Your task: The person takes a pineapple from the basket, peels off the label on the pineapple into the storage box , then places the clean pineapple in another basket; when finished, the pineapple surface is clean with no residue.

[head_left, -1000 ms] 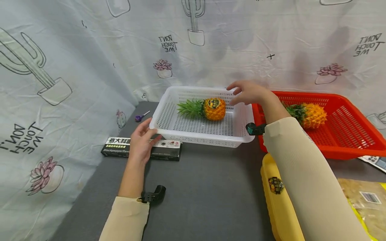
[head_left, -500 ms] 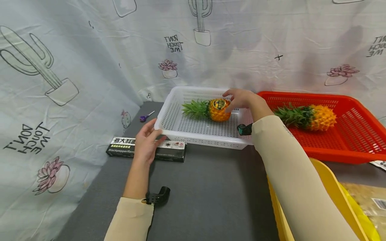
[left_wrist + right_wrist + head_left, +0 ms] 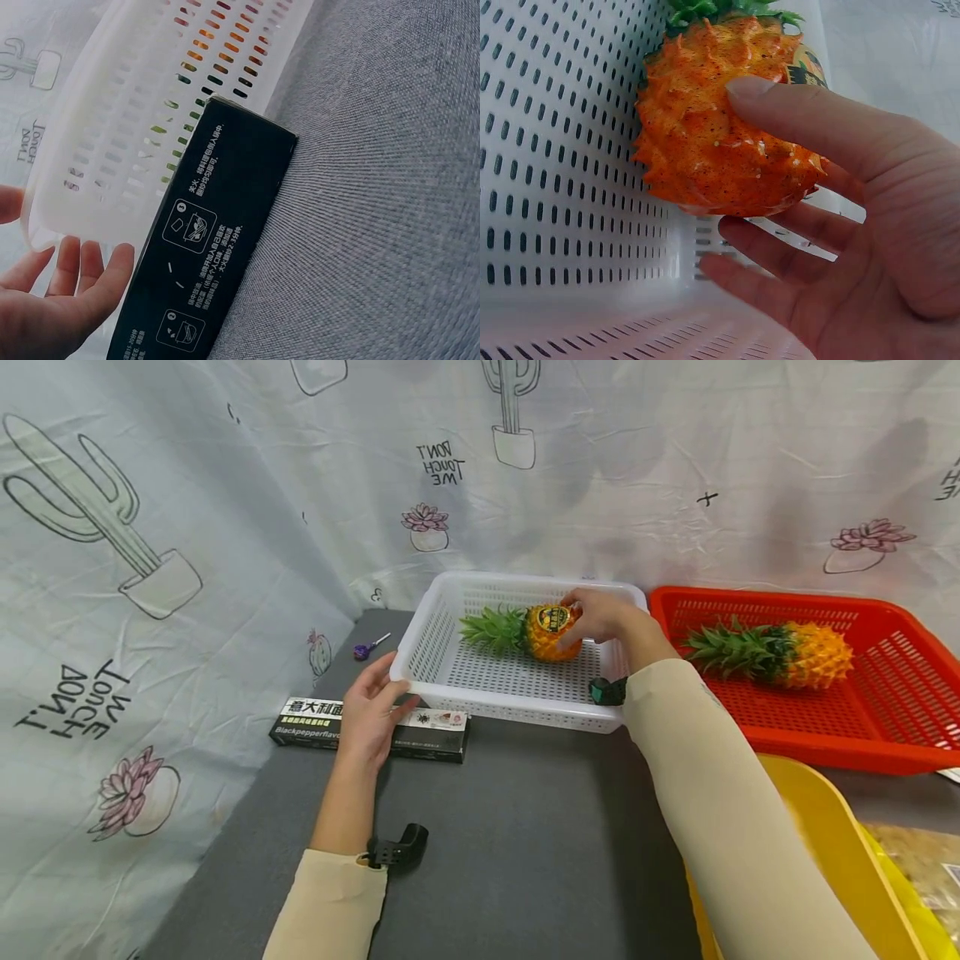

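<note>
A white perforated plastic basket [image 3: 517, 703] lies on the dark table. My left hand [image 3: 371, 706] holds its near left corner; in the left wrist view the fingers [image 3: 90, 266] bend at the rim. Inside the basket, a small orange pineapple [image 3: 542, 647] lies on its side, green leaves to the left and a black-and-gold label on it. My right hand [image 3: 600, 617] reaches in and grips the pineapple's base end. The right wrist view shows the thumb [image 3: 795, 112] across the fruit [image 3: 720, 127]; the index finger goes partly hidden behind it, and other fingers extend below.
A red basket [image 3: 825, 739] with another pineapple [image 3: 813, 656] stands on the right. In front of it is a yellow container [image 3: 825, 843], beside a brown packet [image 3: 918, 860]. A black pasta box [image 3: 431, 743] lies under my left hand. A purple lollipop [image 3: 363, 652] is at the back left.
My right hand has moved left and down from above the white basket's right side onto the pineapple. The left hand keeps its hold on the corner. The head view has shifted slightly right.
</note>
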Demonstrator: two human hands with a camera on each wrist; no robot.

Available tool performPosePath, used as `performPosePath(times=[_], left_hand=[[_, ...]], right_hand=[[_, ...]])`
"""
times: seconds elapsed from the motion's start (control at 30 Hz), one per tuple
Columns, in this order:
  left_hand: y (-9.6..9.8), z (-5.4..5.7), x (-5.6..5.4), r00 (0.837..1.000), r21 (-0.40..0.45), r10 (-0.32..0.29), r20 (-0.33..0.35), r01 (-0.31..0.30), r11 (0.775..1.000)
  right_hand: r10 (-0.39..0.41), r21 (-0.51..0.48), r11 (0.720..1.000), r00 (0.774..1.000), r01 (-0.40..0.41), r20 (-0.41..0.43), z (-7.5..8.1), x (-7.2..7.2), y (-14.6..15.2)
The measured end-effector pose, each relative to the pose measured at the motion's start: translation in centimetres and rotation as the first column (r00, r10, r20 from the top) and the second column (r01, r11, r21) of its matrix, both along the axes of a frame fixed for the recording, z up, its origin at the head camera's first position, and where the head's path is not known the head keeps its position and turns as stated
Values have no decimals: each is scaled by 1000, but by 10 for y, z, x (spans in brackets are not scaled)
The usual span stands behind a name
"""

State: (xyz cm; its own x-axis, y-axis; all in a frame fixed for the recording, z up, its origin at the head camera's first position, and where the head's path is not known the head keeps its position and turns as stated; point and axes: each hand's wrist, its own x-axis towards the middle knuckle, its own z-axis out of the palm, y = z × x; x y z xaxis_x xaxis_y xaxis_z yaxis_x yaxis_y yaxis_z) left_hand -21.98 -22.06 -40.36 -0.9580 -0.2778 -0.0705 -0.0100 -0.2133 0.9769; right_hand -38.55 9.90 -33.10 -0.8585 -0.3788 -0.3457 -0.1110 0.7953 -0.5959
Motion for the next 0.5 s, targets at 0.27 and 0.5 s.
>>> performPosePath(times=[0.27, 0.5], left_hand=[[-1, -1, -1, 1000, 1, -2, -4, 2, 1000], [-2, 0, -2, 1000, -2, 1, 2, -1, 1000]], right_hand=[[-43, -120, 992, 999, 44, 12, 2, 2, 2], [-56, -112, 992, 998, 54, -18, 19, 9, 1]])
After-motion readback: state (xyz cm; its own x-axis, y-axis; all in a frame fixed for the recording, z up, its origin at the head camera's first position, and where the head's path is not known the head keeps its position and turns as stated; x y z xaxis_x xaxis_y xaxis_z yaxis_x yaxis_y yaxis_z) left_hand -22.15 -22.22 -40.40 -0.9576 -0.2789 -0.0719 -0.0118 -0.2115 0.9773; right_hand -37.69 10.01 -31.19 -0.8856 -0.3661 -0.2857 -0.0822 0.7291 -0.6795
